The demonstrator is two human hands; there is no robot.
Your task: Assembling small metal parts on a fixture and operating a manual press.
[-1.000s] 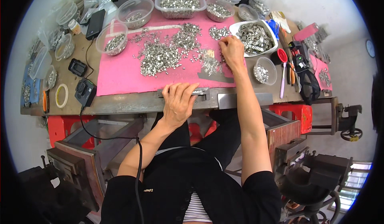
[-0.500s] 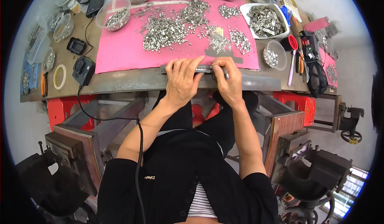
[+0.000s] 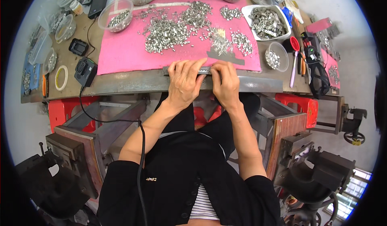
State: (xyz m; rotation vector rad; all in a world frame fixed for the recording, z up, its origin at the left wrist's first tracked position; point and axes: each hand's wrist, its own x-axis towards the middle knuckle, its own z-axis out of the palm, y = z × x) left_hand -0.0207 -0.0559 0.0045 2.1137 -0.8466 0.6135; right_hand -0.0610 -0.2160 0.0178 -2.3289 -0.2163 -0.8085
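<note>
At the table's front edge, a dark, narrow metal bar (image 3: 204,70) with small shiny pieces along it lies between my hands. My left hand (image 3: 183,82) is closed around its left part, fingers over the far side and thumb nearer me. My right hand (image 3: 225,82) is closed at its right part, fingertips pinched against it; any small piece in them is hidden. Just beyond, a flat grey strip (image 3: 225,58) rests on a pink mat (image 3: 121,56). Thin silvery pins (image 3: 221,45) and heaps of small metal cylinders (image 3: 165,34) are spread over the mat.
Clear tubs (image 3: 115,21) of metal parts line the back, and a white tray (image 3: 269,22) of parts stands right. A black charger (image 3: 85,71) trails a cable past my left arm. Vises (image 3: 314,173) flank me below, with red stools (image 3: 298,107) under the table.
My right hand has shifted slightly left along the bar, its fingers now bunched closer to my left hand. The left hand keeps nearly the same hold.
</note>
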